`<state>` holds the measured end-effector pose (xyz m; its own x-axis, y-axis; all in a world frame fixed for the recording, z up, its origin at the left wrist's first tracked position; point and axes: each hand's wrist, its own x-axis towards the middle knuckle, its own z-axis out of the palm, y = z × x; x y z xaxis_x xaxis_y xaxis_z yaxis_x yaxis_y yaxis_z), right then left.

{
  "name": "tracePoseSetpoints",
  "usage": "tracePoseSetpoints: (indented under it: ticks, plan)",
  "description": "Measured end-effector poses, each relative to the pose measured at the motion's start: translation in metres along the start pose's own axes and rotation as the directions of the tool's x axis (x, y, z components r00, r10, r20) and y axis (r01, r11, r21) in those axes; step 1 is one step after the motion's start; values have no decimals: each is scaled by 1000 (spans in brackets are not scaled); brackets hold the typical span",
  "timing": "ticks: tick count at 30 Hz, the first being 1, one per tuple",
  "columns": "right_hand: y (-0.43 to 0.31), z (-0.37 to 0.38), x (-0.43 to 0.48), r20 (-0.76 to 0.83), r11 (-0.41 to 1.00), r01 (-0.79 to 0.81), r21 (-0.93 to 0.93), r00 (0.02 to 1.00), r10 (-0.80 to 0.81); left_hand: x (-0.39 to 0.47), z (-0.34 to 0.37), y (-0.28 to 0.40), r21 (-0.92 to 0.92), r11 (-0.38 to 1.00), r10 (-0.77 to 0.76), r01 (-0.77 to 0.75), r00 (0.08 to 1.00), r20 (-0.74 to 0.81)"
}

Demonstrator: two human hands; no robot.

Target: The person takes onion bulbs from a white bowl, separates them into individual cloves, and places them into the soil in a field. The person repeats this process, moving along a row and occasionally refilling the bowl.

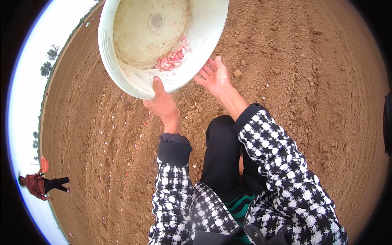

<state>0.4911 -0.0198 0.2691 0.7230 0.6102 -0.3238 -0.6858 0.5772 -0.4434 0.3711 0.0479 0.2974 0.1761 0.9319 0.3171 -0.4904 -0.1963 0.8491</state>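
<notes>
A pale, whitish plastic basin [141, 82] is tilted in front of me, its inside facing me. Pink-and-white pieces [173, 58], which look like garlic cloves, lie gathered at its lower right inside. My left hand [165, 107] grips the near rim, thumb over the inner wall and fingers hidden underneath. Beside the right part of the rim is my right hand [216, 76], palm up and fingers spread, with nothing in it. Its fingertips meet the basin's edge in view; whether they press on it is unclear.
Tilled brown soil [306, 137] with clods spreads all around. Small white and pink pieces [135, 146] are scattered in loose rows at left. My bent knee [222, 131] is below the hands. Far left, another person [36, 185] walks with an orange basin [44, 164].
</notes>
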Motion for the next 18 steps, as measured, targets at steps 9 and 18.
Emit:
tracePoseSetpoints:
  ticks: [9, 18]
  plan:
    - [-30, -17, 48, -182, 828, 347, 440, 938, -296, -45, 56, -7, 182, 964, 151, -195, 961, 231]
    - [-72, -30, 41, -303, 869, 302, 392, 934, -188, -52, 75, -3, 82, 941, 283, -329, 895, 346]
